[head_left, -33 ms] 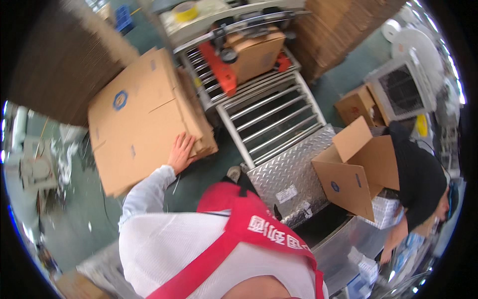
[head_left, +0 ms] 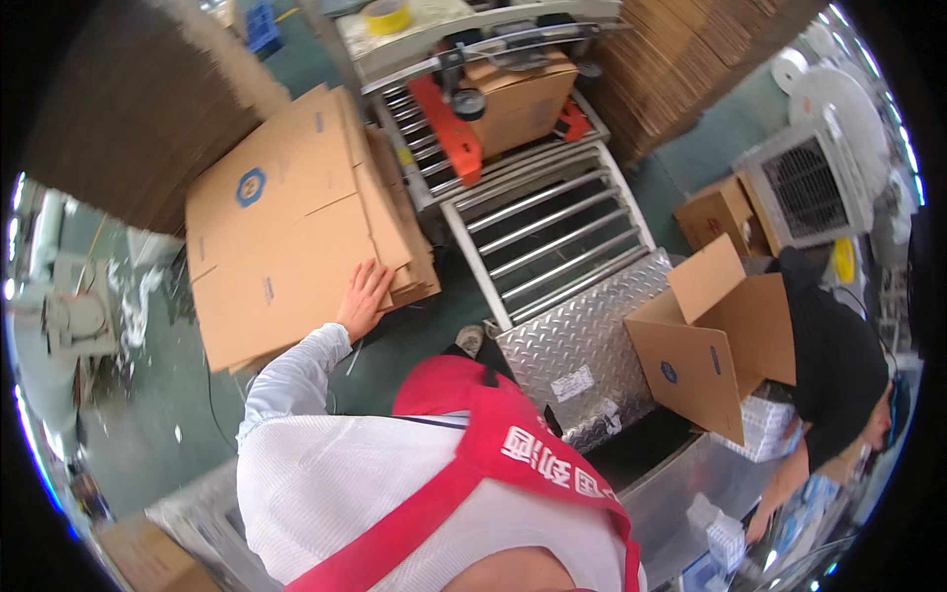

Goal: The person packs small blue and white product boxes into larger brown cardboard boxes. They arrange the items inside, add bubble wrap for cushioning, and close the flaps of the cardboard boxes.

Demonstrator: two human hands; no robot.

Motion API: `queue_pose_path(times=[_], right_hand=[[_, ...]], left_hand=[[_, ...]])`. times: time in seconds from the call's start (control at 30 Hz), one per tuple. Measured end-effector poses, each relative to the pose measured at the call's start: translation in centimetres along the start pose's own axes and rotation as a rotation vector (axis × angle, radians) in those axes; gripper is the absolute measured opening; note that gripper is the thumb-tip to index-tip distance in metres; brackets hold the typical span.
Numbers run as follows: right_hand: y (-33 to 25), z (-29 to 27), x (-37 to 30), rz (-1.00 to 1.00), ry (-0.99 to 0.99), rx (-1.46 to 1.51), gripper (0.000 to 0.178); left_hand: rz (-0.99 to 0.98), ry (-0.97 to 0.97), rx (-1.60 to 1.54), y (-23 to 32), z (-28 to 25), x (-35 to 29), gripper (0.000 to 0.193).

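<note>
My left hand [head_left: 365, 296], in a pale sleeve, lies with fingers stretched out on the near right corner of a stack of flat cardboard boxes [head_left: 281, 212]. It rests on the top sheet and grips nothing that I can see. The brown top sheet bears a round blue mark, and the sheets below it sit unevenly. My right hand is out of view. To the right, an open cardboard box [head_left: 683, 365] with raised flaps lies tilted on a metal table, beside a co-worker in black.
A roller conveyor [head_left: 552, 232] runs between the stack and the diamond-plate metal surface [head_left: 582, 345]. Farther up it, a carton [head_left: 523, 104] sits among orange guides. Tall cardboard stacks [head_left: 676, 59] stand behind. A co-worker's arm [head_left: 784, 483] reaches down at the right, near white-and-blue packages [head_left: 727, 541].
The whole view has shifted slightly, so the scene sits a little to the right. My left hand stays on the cardboard stack.
</note>
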State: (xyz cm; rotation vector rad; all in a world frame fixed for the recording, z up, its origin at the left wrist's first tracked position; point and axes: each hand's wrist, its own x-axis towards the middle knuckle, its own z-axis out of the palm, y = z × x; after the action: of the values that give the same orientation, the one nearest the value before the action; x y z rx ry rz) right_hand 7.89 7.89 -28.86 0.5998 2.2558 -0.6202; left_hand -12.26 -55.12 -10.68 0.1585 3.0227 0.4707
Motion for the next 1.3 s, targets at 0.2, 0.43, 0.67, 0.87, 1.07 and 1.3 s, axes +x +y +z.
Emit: queue_pose_path(times=[0.2, 0.43, 0.67, 0.87, 1.07, 1.3], right_hand=[[-1.1, -2.1, 8.5, -0.353, 0.105, 0.209, 0.042], [-12.9, -8.8, 0.1, -0.555, 0.278, 0.498, 0.049], [-19.9, -22.4, -15.5, -0.842, 1.076, 0.387, 0.107], [-8.4, -28.9, -26.3, -0.683, 1.257, 0.194, 0.027], [-13.4, -25.9, -23.4, -0.430, 1.404, 0.952, 0.024], [-22.7, -26.9, -19.0, -0.203, 1.777, 1.354, 0.076]], left_hand=[[-0.289, 0.368, 0.065, 1.2, -5.2, -4.5, 0.077], [0.320, 0.811, 0.367, 27.3, -26.5, -4.8, 0.022], [1.049, 1.023, 0.124, 43.8, -33.6, 1.3, 0.046], [0.501, 1.324, -0.857, 23.8, -28.5, 25.2, 0.037], [0.294, -0.311, -1.395, 14.5, -11.1, 31.9, 0.066], [-0.080, -0.179, -1.035, 19.6, -12.7, 30.6, 0.053]])
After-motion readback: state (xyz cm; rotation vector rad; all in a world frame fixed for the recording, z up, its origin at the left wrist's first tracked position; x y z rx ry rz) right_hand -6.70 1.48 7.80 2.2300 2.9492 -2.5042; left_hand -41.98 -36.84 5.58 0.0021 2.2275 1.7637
